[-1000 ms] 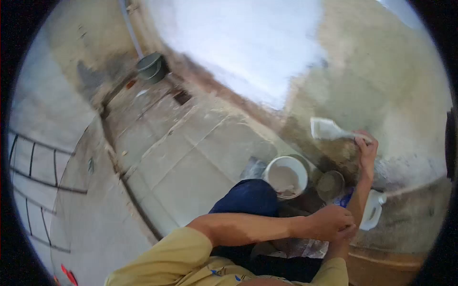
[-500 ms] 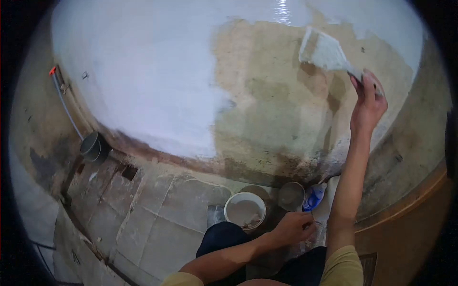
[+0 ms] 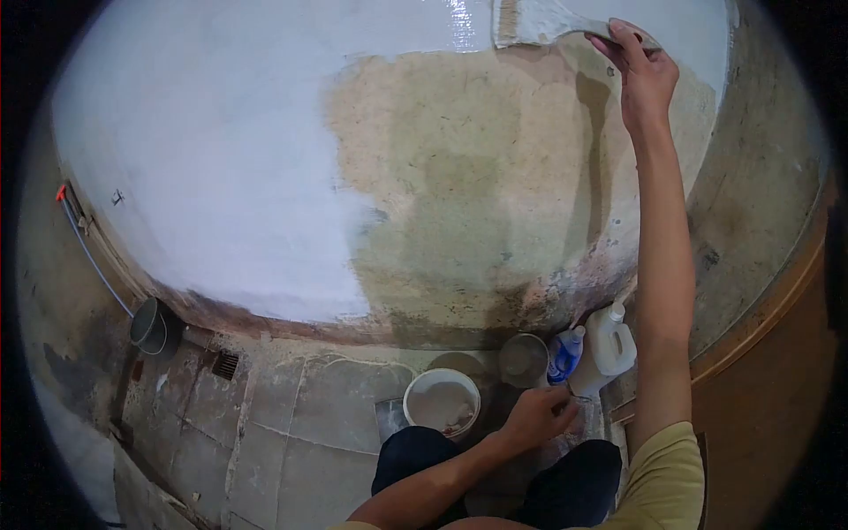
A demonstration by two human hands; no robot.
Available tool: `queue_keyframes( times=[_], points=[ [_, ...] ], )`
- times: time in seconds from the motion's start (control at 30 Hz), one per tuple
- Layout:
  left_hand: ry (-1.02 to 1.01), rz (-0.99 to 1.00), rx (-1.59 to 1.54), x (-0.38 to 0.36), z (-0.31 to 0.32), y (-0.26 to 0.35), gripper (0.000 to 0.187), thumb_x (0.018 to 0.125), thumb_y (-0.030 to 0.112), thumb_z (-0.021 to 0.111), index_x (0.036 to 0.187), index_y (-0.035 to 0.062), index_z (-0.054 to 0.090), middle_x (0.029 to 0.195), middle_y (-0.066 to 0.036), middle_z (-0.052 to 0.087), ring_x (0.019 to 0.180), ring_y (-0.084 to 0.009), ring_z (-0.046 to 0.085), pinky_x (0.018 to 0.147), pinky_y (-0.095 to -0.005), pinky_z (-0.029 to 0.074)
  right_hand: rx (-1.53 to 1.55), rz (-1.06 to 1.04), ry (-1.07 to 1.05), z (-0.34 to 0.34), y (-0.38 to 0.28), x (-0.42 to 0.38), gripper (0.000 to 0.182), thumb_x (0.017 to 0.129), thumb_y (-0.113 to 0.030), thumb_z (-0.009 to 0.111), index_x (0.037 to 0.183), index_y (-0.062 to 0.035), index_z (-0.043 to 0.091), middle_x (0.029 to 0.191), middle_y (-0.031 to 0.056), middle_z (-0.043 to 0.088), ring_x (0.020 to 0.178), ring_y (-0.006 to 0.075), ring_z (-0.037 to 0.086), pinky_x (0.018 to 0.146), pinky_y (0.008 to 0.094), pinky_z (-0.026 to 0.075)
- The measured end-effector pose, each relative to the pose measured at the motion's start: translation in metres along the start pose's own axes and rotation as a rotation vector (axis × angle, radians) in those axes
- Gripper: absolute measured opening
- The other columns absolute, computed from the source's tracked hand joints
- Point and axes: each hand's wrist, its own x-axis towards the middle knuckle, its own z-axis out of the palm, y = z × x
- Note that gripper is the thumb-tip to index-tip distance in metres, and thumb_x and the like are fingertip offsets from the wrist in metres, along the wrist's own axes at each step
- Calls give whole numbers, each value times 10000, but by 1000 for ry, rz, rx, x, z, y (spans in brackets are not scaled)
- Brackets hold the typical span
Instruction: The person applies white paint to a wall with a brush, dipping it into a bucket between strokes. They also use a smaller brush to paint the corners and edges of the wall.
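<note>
My right hand (image 3: 647, 78) is raised at the upper right, its fingers wrapped round the handle of a wide brush (image 3: 534, 22). The brush lies against the wall at the lower edge of the wet white paint (image 3: 406, 22). Below it the bare beige wall (image 3: 442, 185) shows, with a shadow of the arm. My left hand (image 3: 539, 420) is low in front of my knees, with its fingers curled; what they hold, if anything, is too small to tell. Just left of it stands a white bucket (image 3: 409, 408) with greyish contents.
A dark bucket (image 3: 152, 329) stands at the far left below a blue pole with a red end (image 3: 95, 256). Near the wall base are a round tub (image 3: 523, 360), a blue bottle (image 3: 565, 355) and a white jug (image 3: 609, 353). A floor drain (image 3: 225, 365) lies left.
My right hand has moved up and left with the brush, from the bare wall to the white paint's edge. The view has shifted, and the white jug now shows more. My left hand remains low.
</note>
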Motion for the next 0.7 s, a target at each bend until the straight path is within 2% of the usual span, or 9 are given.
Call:
queue_keyframes(
  times=[0.1, 0.17, 0.3, 0.5, 0.57, 0.7],
  points=[
    [-5, -9, 9, 4, 2, 0, 166, 811, 125, 671, 748, -20, 621, 660, -164, 594, 570, -298, 609, 545, -370, 475, -17, 13, -12, 12, -11, 2, 271, 863, -79, 676, 1006, 143, 617, 956, 165, 649, 853, 258, 676, 849, 334, 587],
    [-1, -8, -12, 4, 5, -2, 174, 810, 129, 673, 744, -23, 618, 652, -168, 591, 566, -299, 610, 545, -371, 475, -241, 62, 72, 28, -30, -7, 137, 885, -94, 637, 883, 44, 635, 758, 92, 638, 689, 177, 658, 682, 286, 557],
    [12, 23, -22, 6, 9, -4, 177, 804, 131, 677, 746, -25, 617, 654, -175, 591, 569, -299, 614, 541, -377, 475, -238, 53, 66, 29, -27, -5, 127, 872, -89, 650, 866, 38, 639, 754, 84, 634, 685, 175, 656, 709, 295, 578],
    [0, -2, 1, 6, 10, -2, 169, 806, 131, 671, 744, -17, 616, 664, -176, 596, 582, -306, 623, 546, -383, 479, -264, 12, 48, 13, -19, 1, 126, 873, -79, 648, 829, 39, 645, 750, 80, 636, 666, 165, 649, 666, 292, 591],
    [29, 18, -30, 5, 11, -1, 170, 808, 132, 667, 739, -14, 613, 658, -176, 592, 583, -312, 622, 545, -386, 476, -171, -2, -32, -5, -12, 10, 277, 857, -86, 683, 1005, 140, 622, 957, 165, 649, 845, 251, 679, 854, 333, 583],
    [14, 12, 15, 4, 10, -4, 176, 813, 145, 666, 746, -12, 620, 665, -180, 591, 597, -329, 620, 549, -389, 473, -200, 0, 11, -26, -26, 7, 270, 853, -87, 684, 1000, 133, 630, 949, 163, 649, 840, 252, 681, 847, 326, 582]
  ],
)
